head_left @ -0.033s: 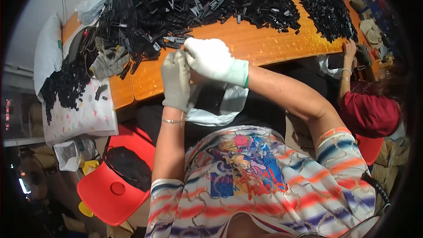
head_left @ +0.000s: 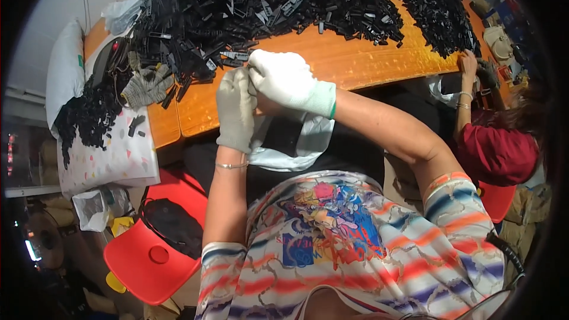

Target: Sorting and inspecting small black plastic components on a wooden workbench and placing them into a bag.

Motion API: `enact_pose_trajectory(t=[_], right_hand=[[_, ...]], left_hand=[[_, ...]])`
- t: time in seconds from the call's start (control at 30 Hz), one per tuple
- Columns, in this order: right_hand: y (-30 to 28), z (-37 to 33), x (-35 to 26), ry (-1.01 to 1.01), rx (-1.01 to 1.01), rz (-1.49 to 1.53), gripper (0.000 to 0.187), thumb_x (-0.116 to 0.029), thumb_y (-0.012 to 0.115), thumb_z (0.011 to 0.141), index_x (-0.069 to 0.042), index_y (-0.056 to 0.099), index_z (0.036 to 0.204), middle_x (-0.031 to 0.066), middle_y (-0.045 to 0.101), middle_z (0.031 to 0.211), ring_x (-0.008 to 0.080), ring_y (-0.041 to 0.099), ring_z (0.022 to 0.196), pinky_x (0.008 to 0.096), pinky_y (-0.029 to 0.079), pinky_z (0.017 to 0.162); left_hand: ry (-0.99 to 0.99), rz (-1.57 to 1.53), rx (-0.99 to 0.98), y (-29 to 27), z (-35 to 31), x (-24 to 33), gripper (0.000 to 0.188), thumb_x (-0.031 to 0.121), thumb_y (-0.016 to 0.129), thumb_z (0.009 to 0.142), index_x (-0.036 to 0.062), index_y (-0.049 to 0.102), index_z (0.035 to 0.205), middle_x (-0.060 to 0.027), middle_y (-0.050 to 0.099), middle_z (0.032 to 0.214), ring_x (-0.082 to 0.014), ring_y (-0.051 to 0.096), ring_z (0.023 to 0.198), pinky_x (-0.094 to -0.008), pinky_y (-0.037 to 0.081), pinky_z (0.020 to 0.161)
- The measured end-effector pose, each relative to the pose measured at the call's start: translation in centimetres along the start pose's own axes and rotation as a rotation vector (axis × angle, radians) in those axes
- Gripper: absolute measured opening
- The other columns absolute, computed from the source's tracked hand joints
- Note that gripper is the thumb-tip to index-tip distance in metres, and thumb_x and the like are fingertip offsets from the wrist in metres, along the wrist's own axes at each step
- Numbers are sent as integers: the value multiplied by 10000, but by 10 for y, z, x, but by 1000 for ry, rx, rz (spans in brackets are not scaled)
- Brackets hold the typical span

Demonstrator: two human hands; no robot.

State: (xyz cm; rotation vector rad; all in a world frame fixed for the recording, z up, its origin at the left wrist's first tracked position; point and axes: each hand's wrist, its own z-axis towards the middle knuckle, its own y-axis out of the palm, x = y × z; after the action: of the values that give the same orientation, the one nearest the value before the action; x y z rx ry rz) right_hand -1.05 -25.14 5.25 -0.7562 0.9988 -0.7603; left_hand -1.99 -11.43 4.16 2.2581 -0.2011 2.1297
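In a greyish knit glove, my left hand [head_left: 236, 104] is closed with its knuckles up, just over the near edge of the orange table. My right hand [head_left: 284, 80], in a white glove with a pale green cuff, is curled closed against its fingers. Whatever the two hands pinch between them is hidden by the gloves. Right beyond my fingertips begins a large pile of small black plastic pieces [head_left: 237, 12], some with light markings. A white plastic bag [head_left: 281, 160] lies in my lap under my hands.
A grey knit glove [head_left: 147, 86] rests left of the pile. Small black scraps [head_left: 89, 112] lie on a patterned white cloth [head_left: 112, 169]. Below stands a red chair [head_left: 148, 266] with a black bag [head_left: 172, 225]. At right, a person in a dark red top [head_left: 501, 151] reaches to another black pile [head_left: 441, 12].
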Motion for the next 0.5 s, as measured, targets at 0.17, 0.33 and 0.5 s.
enact_pose_trajectory(t=[0.17, 0.33, 0.5], right_hand=[[-14, -10, 32, 149, -199, 604, 316, -283, 553, 917, -50, 659, 1102, 114, 695, 1009, 193, 663, 906, 332, 509, 790], [-22, -31, 36, 282, -440, 1176, 300, -268, 619, 925, -20, 673, 1085, 21, 671, 863, 56, 550, 704, 213, 444, 631], [-1, -42, 31, 367, -341, 1165, 245, -232, 653, 906, 11, 647, 877, 54, 646, 755, 107, 591, 607, 239, 448, 578]], left_hand=[[-77, -232, -79, -1, -25, -15, 248, 253, 489, 1004, 12, 542, 1030, -18, 582, 800, -48, 483, 590, -189, 406, 541], [-244, -578, -111, 1, -47, -24, 186, 238, 557, 981, 53, 544, 996, -26, 572, 804, -51, 489, 633, -168, 402, 563], [-228, -625, -219, 14, -54, -30, 190, 234, 489, 1014, 50, 532, 999, -9, 552, 817, -36, 432, 597, -155, 363, 535]])
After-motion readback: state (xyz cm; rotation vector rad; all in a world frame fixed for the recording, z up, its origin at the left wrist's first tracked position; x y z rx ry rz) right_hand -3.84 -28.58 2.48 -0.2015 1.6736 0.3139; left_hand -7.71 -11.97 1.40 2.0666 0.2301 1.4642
